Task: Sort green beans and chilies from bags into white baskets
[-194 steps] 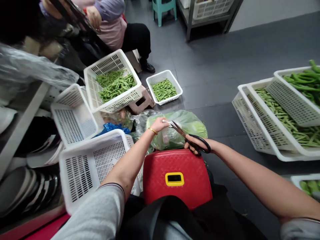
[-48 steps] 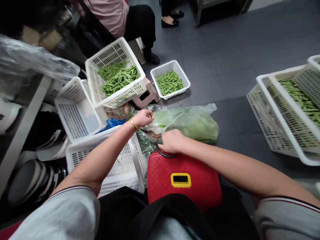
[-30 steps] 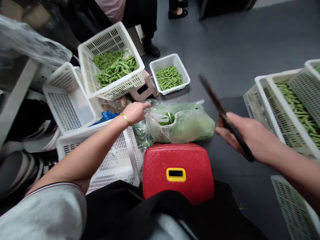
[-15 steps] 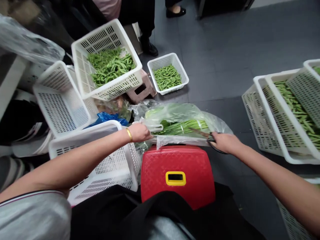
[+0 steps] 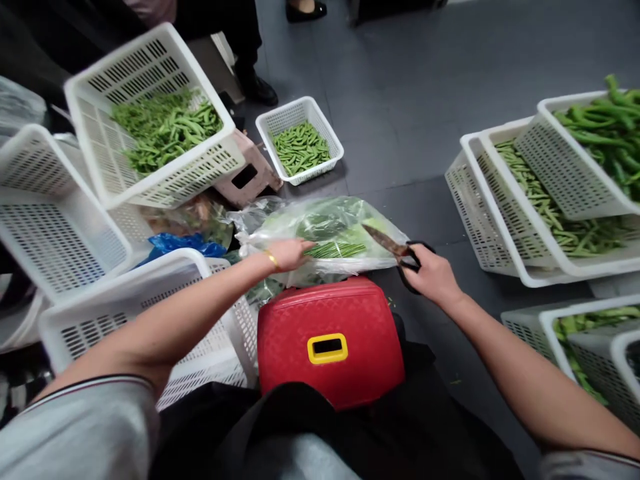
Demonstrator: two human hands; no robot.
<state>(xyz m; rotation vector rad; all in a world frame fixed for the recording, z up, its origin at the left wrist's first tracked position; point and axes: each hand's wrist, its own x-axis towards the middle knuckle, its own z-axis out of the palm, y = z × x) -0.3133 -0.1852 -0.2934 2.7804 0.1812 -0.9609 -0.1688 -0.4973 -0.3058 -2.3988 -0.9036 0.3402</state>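
Note:
A clear plastic bag (image 5: 280, 223) lies across the space beyond the red stool, with long thin green stems (image 5: 340, 250) and leafy greens inside it. My left hand (image 5: 291, 255), a gold bracelet at its wrist, is closed on the near side of the bag, beside the left end of the stems. What exactly its fingertips pinch is partly hidden. To the right of the bag, my right hand (image 5: 434, 275) grips black-handled scissors (image 5: 390, 245). Their rusty blades look closed and point up-left over the bag's right end.
A red stool (image 5: 330, 377) with a yellow-rimmed slot stands in front of me. White baskets surround the area: one of green pods (image 5: 336, 160) ahead, a large tilted one (image 5: 173, 190) at left, several stacked at right (image 5: 480, 220). A person's shoe (image 5: 260, 90) is beyond.
My right hand has drawn the scissors back from the stems, and the blades now tilt upward. My left hand has shifted along the bag toward the stems. The whole view has swung right.

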